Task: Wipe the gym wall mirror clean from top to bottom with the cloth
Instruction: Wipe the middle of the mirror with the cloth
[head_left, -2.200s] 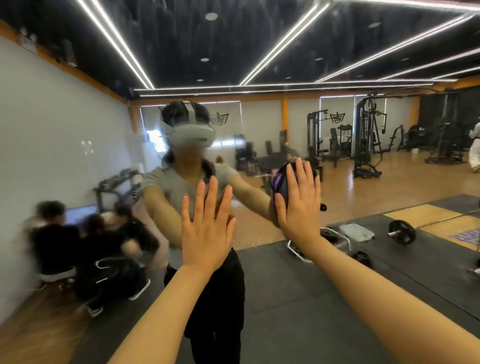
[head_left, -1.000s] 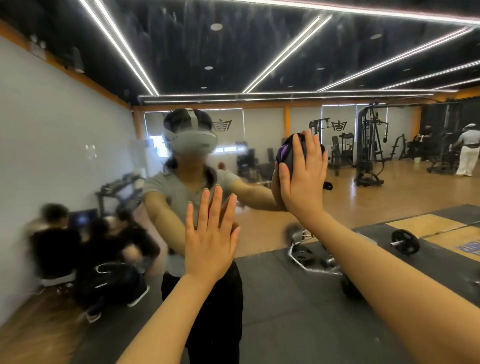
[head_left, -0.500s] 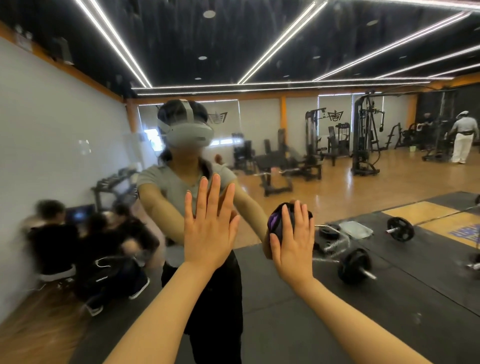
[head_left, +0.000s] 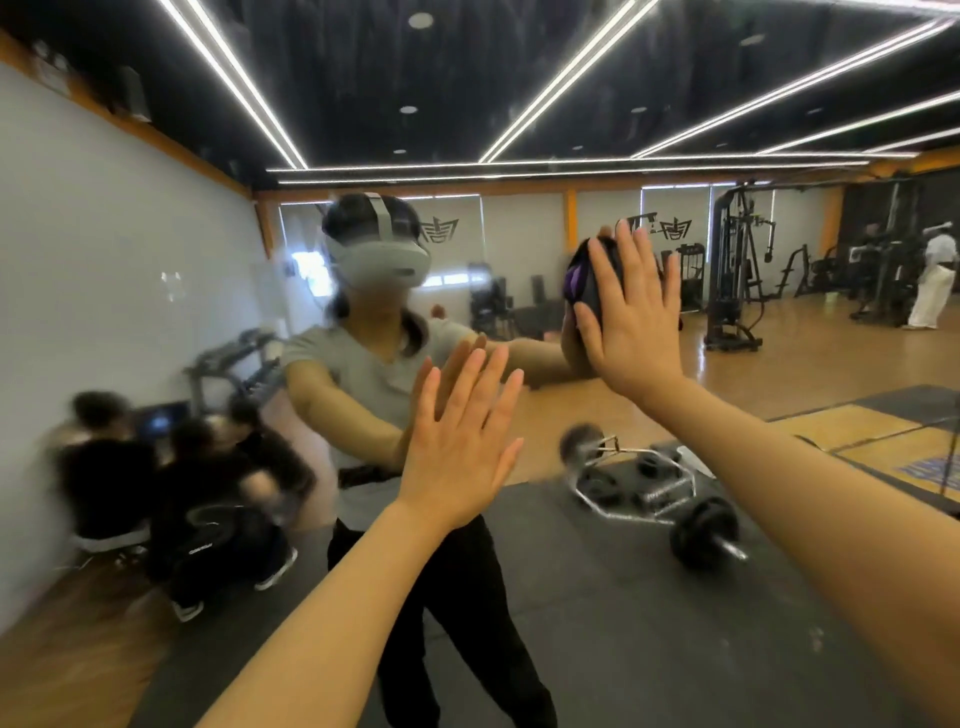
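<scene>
Since half a second ago the right hand (head_left: 631, 332) has climbed with the cloth (head_left: 589, 278) from about chest level in the reflection to about the level of the reflected headset, while the left hand (head_left: 460, 441) has stayed flat on the glass at much the same place; the barbell reflected behind has shifted in the frame with the head's turn.

At far left the mirror (head_left: 130, 260) reflects a pale wall, and low against it a blurred huddle of people in black (head_left: 171, 483) sit by a dumbbell rack (head_left: 234, 364); next comes the person's own reflection, in a grey headset (head_left: 379, 262), grey T-shirt and black trousers, both arms stretched forward; the left hand lies open against the mirror, fingers straight and slightly spread, holding nothing; to its right and higher, the right hand presses the dark cloth, purple at one edge, against the glass with straight spread fingers, a flat-palm grip rather than a pinch; the cloth sits under the palm and fingers, showing past the thumb side; below it a loaded barbell (head_left: 696, 530) and loose plates lie on the black floor mat; farther right stand a cable machine (head_left: 735, 280) on the wooden floor and a person in white (head_left: 935, 280) at the room's far end.
</scene>
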